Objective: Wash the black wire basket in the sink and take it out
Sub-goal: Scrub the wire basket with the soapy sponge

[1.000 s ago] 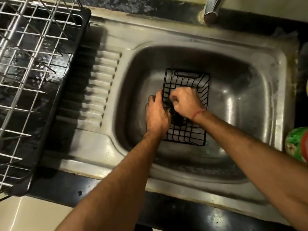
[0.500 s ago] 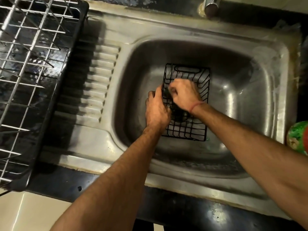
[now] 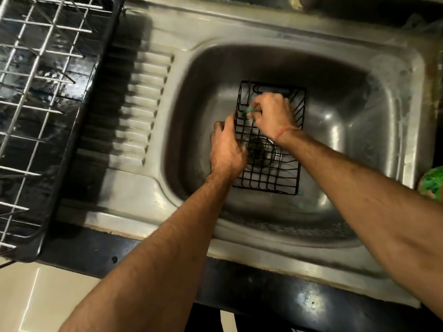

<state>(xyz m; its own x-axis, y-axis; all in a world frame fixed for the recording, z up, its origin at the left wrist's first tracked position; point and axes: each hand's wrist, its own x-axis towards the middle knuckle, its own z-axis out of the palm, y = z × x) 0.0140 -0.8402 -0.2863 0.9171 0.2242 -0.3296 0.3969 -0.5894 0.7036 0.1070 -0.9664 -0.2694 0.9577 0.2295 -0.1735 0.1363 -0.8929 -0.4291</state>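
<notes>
A black rectangular wire basket (image 3: 268, 144) lies flat on the floor of a stainless steel sink (image 3: 407, 97), directly over the round drain (image 3: 261, 152), with bare steel open on every side of it and the widest room to its right. The person's left hand (image 3: 226, 149) curls its grip round the basket's left rim, while the right hand (image 3: 272, 113) is closed in a tight grip on a small green scrubber (image 3: 249, 111) pressed against the wires near the basket's far left corner. A thin red thread (image 3: 285, 131) circles the right wrist. Both forearms reach in over the sink's near edge. To the left of the bowl runs the ribbed steel draining board (image 3: 143, 104), and beyond it a silver wire dish rack (image 3: 43, 75) sits in a black plastic tray (image 3: 96, 92) that touches the draining board's edge. A green and red object (image 3: 431, 183), cut off by the frame, sits at the sink's right rim. The sink is set into a dark polished stone surface (image 3: 275, 298), with pale tiled floor (image 3: 36, 295) visible below at lower left.
</notes>
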